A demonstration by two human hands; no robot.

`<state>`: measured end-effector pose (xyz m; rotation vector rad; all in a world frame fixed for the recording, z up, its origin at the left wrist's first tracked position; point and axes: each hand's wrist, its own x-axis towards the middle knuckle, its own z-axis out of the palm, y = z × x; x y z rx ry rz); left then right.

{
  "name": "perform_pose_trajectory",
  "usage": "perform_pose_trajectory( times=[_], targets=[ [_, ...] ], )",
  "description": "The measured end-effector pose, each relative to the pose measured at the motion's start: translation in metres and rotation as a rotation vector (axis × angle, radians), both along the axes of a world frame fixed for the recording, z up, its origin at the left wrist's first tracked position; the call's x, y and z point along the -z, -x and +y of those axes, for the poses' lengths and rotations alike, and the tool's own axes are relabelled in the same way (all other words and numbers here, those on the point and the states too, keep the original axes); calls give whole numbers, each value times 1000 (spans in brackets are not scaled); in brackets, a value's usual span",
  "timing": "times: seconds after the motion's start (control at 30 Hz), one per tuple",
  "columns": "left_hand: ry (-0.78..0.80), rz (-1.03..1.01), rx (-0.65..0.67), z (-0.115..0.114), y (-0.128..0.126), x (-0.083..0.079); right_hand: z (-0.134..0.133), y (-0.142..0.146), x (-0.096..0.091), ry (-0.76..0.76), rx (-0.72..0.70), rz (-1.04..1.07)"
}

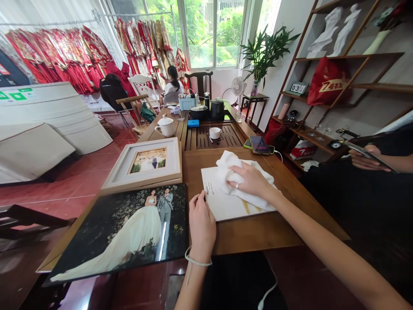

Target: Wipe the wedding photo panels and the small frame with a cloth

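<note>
A white panel with small print and gold marks lies flat on the wooden table. My right hand, wearing a ring, is closed on a bunched white cloth and presses it onto the panel; the cloth hides much of the upper right part. At the panel's lower left edge, my left hand has its fingers curled together against the rim. Left of that hand lies a large glossy wedding photo. Behind it sits a pale picture frame around a smaller wedding picture.
A lidded white mug, a tea tray with a white cup, and a phone on a cable stand farther back. At right, another person's hand holds a device. Someone sits beyond the table.
</note>
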<state>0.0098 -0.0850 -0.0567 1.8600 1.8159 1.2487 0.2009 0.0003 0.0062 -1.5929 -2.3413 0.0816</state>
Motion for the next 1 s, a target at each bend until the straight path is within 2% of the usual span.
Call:
perform_pose_trajectory(
  times=[0.13,0.3,0.43,0.63,0.7,0.8,0.9,1.0],
  targets=[
    [37,-23,2,-1,0,-4,20,32,-8,30,-105,-68],
    [64,-42,-10,-2,-2,-8,12,55,-9,60,-287,-37],
    [86,-49,-28,-3,-1,-11,-18,41,-8,77,-357,-39],
    [65,-108,6,-1,0,-10,-73,-6,-6,130,-496,3],
    [75,-102,-5,0,0,-9,-82,-23,-2,119,-462,42],
    [83,-75,-6,0,-1,-8,-80,-51,8,68,-276,94],
    [83,-52,-2,0,-1,-8,-64,-78,20,3,-55,117],
    [68,-47,-7,0,0,-6,-41,-97,26,-43,72,110]
  ],
)
